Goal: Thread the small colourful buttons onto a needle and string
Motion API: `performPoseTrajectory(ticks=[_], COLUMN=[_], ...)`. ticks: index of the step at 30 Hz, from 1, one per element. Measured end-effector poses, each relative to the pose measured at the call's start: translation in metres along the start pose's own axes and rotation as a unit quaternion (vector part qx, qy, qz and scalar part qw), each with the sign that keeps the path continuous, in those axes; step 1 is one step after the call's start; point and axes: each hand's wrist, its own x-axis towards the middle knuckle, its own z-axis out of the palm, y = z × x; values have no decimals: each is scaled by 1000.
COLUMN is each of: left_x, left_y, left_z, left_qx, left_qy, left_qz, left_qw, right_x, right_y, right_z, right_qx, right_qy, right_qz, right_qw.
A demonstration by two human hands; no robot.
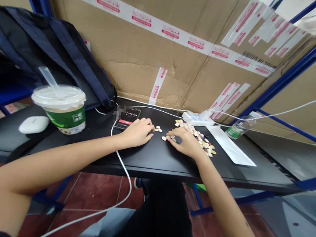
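Note:
My left hand rests on the black table, fingers loosely bent and thumb a little apart. Just beyond its fingertips lie a few small pale oval pieces, like shells or buttons. My right hand has its thumb and forefinger close together at more of these small pieces; one seems to be between the fingertips. Behind and to the right of that hand spreads a loose pile of cream, yellow and brownish pieces, partly covered by the hand. A phone showing a running time lies left of my left hand.
A lidded drink cup with a straw and a white case stand at left, before a dark backpack. A white power strip, a white packet and a plastic bottle are at right. A white cable crosses the table edge.

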Motion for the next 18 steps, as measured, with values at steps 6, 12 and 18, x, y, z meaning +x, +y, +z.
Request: performPoseTrajectory(ticks=[6,12,18], left_x=[5,9,11], left_y=[4,7,7], left_z=[7,15,17], left_qx=[-253,-508,-564], left_qy=[30,-38,-52], left_qz=[19,-45,-89], left_qw=[967,859,819], right_x=[4,6,4], right_y=[-6,-20,-21], right_z=[2,5,6], right_qx=[137,172,155], right_qy=[69,93,107], right_qz=[-41,-80,-83], right_qw=[987,977,979])
